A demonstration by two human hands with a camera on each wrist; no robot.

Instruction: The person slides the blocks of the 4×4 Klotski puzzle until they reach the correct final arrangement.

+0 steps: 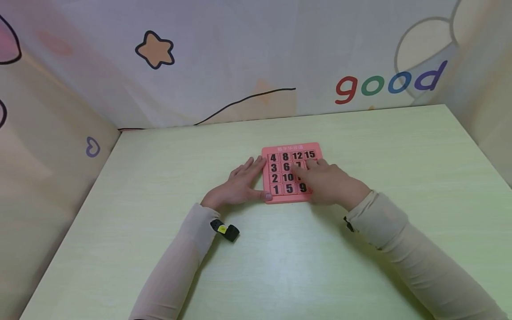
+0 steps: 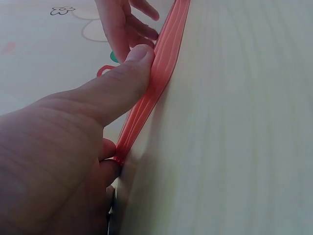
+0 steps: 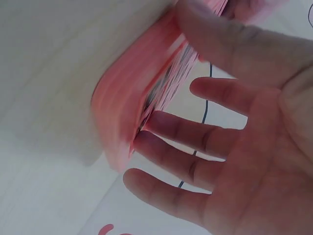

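Observation:
A pink sliding number puzzle (image 1: pixel 276 201) lies flat on the table, its black-numbered tiles in rows. At its left side my left hand (image 1: pixel 236 189) holds the frame, thumb at the near left corner and fingers along the left edge. The left wrist view shows that thumb (image 2: pixel 139 56) against the pink rim. Over the right part of the board is my right hand (image 1: pixel 332 182), a digit reaching onto the middle tiles. Its fingers (image 3: pixel 181 129) look spread and fairly straight in the right wrist view. Some right-hand tiles are hidden beneath this hand.
The pale green table (image 1: pixel 256 266) extends around the puzzle. Behind it stands a printed backdrop (image 1: pixel 224 58) with a star and the word "good". A black wrist strap (image 1: pixel 225 230) is on the left sleeve.

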